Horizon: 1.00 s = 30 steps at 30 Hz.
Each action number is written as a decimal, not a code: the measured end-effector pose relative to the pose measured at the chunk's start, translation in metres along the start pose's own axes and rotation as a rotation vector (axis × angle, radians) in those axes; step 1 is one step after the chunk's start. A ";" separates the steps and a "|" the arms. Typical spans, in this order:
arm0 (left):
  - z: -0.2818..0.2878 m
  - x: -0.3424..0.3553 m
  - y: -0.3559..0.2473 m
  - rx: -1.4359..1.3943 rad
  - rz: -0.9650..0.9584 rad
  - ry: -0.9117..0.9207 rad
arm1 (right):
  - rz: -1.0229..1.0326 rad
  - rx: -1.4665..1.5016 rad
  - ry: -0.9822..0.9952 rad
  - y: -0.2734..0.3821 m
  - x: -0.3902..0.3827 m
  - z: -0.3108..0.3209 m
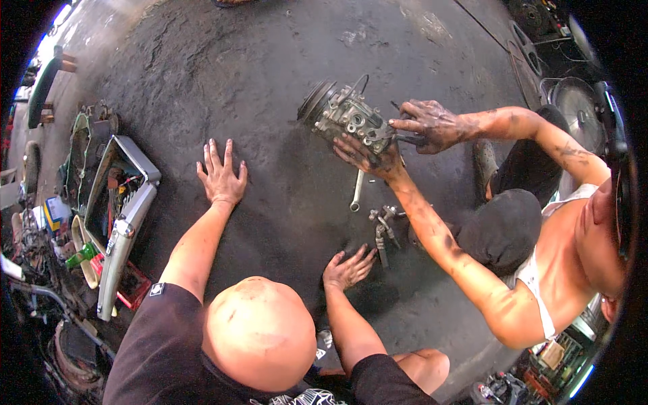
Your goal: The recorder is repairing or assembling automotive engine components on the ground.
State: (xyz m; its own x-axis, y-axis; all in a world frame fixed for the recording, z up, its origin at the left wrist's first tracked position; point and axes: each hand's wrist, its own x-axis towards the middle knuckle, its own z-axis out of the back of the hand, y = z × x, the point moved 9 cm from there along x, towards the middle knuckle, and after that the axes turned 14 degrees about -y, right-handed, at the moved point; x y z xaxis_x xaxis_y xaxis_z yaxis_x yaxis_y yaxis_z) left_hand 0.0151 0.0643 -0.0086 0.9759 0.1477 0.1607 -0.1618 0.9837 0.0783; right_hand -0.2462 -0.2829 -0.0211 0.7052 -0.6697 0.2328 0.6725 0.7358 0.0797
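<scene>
My left hand [223, 177] lies flat on the dark floor with its fingers spread, holding nothing. Palm down, my right hand [349, 269] also rests on the floor with fingers apart. Just beyond its fingertips lie metal pipe fittings [381, 233]. A combination wrench [357, 192] lies farther off. Ahead of me, a co-worker steadies a greasy compressor-like metal unit with a pulley [351, 116] with one blackened hand [368, 156]. The co-worker's other hand [432, 126] grips a dark tool, mostly hidden, at the unit's right end.
On my left stands an open grey case [128, 216] with tools inside, near a green bottle [82, 255] and motorcycle-like parts [71, 351]. The co-worker sits close on the right. A large round metal part [577, 111] stands behind. A bare rounded shape fills the lower middle.
</scene>
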 end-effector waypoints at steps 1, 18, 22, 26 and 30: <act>-0.001 0.000 0.000 -0.003 0.005 0.013 | 0.001 -0.006 -0.005 0.000 0.000 0.001; 0.000 0.000 -0.001 -0.009 0.020 0.063 | -0.022 0.015 0.047 -0.001 0.003 0.002; 0.001 0.000 -0.002 -0.022 0.021 0.057 | -0.012 -0.001 0.041 0.000 0.004 0.003; 0.001 0.000 -0.001 -0.021 0.021 0.054 | -0.008 0.000 0.037 0.000 0.004 0.002; 0.000 0.000 0.000 -0.026 0.028 0.065 | -0.011 0.013 0.037 -0.001 0.003 0.002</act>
State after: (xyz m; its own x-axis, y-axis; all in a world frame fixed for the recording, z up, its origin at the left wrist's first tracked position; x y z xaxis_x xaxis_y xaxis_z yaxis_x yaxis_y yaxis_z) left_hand 0.0150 0.0643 -0.0089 0.9786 0.1805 0.0984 -0.1859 0.9813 0.0494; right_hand -0.2453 -0.2851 -0.0186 0.7060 -0.6805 0.1961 0.6771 0.7298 0.0950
